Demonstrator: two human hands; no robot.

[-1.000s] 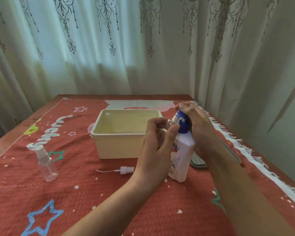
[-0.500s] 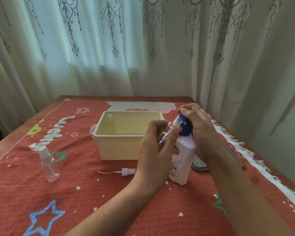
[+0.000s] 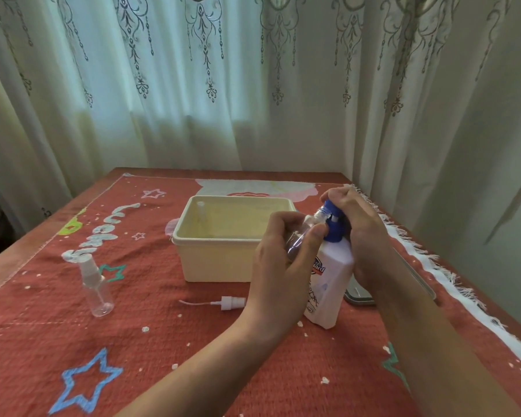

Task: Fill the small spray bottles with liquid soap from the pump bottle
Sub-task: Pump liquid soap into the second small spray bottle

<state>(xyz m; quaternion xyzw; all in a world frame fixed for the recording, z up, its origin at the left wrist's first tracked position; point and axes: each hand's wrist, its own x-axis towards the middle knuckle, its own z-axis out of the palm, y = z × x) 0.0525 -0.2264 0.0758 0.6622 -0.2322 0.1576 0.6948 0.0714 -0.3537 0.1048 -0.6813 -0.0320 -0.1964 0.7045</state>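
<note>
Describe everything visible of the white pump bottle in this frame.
The pump bottle is white opaque plastic with a blue pump head and a partly hidden printed label. It leans left, its base on the red cloth, right of the cream tub. The right hand covers the pump; the left hand holds a clear small bottle at the nozzle.

Soft, cool daylight filters through the sheer curtain (image 3: 193, 85) in the upper left of the frame, leaving the right side dimmer and greenish. No hard shadows or glare fall on the red cloth (image 3: 163, 341). Wide-angle bending curves the frame edges, and the lower foreground is slightly blurred.
</note>
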